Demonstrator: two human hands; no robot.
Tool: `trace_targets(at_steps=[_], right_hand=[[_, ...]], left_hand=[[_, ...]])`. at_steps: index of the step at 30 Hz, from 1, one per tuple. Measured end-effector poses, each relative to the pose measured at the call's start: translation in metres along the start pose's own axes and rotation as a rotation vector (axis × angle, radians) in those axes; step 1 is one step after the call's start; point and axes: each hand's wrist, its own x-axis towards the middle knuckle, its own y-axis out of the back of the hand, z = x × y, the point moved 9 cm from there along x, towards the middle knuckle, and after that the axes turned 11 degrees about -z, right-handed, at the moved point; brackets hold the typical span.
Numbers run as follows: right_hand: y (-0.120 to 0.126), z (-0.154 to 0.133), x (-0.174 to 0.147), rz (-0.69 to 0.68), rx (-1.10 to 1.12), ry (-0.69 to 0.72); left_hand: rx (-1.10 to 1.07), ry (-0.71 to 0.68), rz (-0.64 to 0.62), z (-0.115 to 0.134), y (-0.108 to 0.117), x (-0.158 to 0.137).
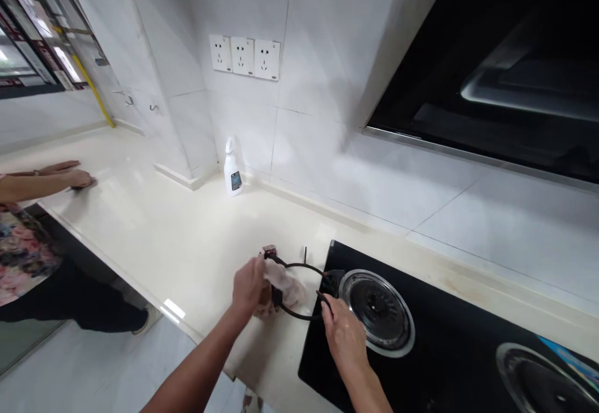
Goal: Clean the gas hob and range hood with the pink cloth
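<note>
- Left hand [248,287] curled around pale cloth [289,286], against black pan support [302,317].
- Right hand [344,333] closed on one of the support's prongs.
- We see the support between both hands, over counter [173,232] and cooktop [449,332] edge.

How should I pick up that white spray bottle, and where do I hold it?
Probably wrap your hand around the upper body of the white spray bottle, just below its spray head, where it narrows. Come from the front, across the countertop, because the tiled wall is close behind. It stands upright, so a sideways grip should suit it.
</note>
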Motion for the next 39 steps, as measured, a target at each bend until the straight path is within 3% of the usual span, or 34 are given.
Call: trace_targets(at_steps=[3,6,10,13,20,27,30,35,39], right_hand=[[-0.001,0.019,0.0,0.028,0.151,-0.07],[-0.005,0.032,0.002,0.03,0.307,-0.156],[-0.007,0.029,0.008,0.008,0.37,-0.18],[-0.003,0.023,0.013,0.008,0.32,-0.147],[0.002,0.018,0.022,-0.001,0.212,-0.122],[0.002,-0.002,0.032,-0.03,0.143,-0.09],[0.002,-0.008,0.032,-0.051,0.089,-0.073],[0.002,-0.007,0.033,-0.042,0.037,-0.075],[-0.001,-0.01,0.032,-0.031,0.013,-0.056]], left_hand=[[-0.618,0.152,-0.004,-0.028,0.019,0.008],[-1.203,0.233,-0.203,-0.04,-0.005,-0.005],[-1.394,0.226,-0.454,-0.041,-0.055,-0.041],[-1.422,0.203,-0.484,-0.039,-0.074,-0.051],[-1.307,0.225,-0.435,-0.039,-0.058,-0.042],[-1.176,0.205,-0.491,-0.031,-0.073,-0.048],[-0.911,0.175,-0.428,-0.037,-0.067,-0.034],[-0.274,-0.05,-0.228,-0.03,-0.049,-0.011],[-0.035,-0.026,-0.144,-0.034,-0.057,-0.012]])
